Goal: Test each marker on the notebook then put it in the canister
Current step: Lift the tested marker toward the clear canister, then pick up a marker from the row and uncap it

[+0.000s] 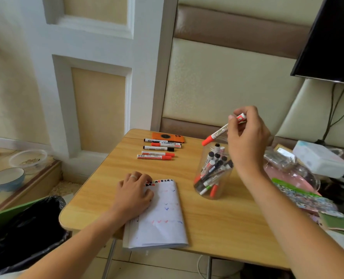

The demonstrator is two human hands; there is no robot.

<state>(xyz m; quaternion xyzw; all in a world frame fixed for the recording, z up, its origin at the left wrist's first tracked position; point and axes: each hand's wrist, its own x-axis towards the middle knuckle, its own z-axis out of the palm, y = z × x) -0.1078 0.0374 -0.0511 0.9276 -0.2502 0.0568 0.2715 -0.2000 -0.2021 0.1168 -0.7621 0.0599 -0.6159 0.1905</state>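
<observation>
My right hand (247, 135) pinches a white marker with a red cap (217, 134) by its tail end. The marker hangs tilted, cap down, just above the mouth of the clear canister (213, 172). Several capped markers stand inside the canister. My left hand (134, 193) rests flat on the open notebook (159, 218), whose page carries red and blue check marks. Several more markers (159, 151), red and black capped, lie in a row at the table's far side.
An orange phone (168, 137) lies behind the marker row. A glass bowl, a tissue pack (316, 158) and papers crowd the right side. A black-lined bin (26, 228) stands left of the wooden table (217, 222). Bowls sit on a low ledge at far left.
</observation>
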